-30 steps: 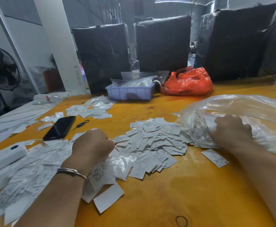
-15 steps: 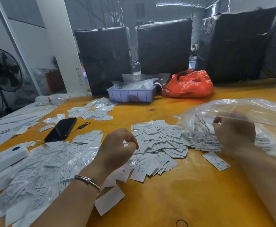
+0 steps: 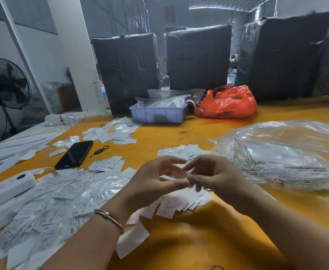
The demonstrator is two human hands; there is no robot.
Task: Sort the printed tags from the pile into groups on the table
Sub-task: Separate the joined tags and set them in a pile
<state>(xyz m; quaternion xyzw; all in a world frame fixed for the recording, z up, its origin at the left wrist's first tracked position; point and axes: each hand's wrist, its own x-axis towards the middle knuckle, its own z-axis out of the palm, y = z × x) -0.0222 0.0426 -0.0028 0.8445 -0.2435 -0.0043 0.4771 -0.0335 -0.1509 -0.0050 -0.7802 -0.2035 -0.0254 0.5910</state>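
1. Head view, the hands: the left hand (image 3: pixel 155 184) and right hand (image 3: pixel 216 176) meet above the pile of printed tags (image 3: pixel 181 201) in the middle of the table (image 3: pixel 208 246). The fingertips touch around something pale and blurred, probably 1 tag; I cannot tell whether they pinch it. Held up like this, the print can likely be read before choosing a group.
2. Head view, the tags: a wide spread of tags (image 3: pixel 48 201) covers the table's left side, with a smaller group (image 3: pixel 116 131) further back, so sorting looks underway but far from done.
3. Head view, the rest: a clear plastic bag (image 3: pixel 288 154) lies right of the hands, apparently holding more printed matter. A black phone (image 3: pixel 75 154) lies among the left tags; a lilac tray (image 3: pixel 157 114) and red bag (image 3: pixel 227 103) sit at the back.
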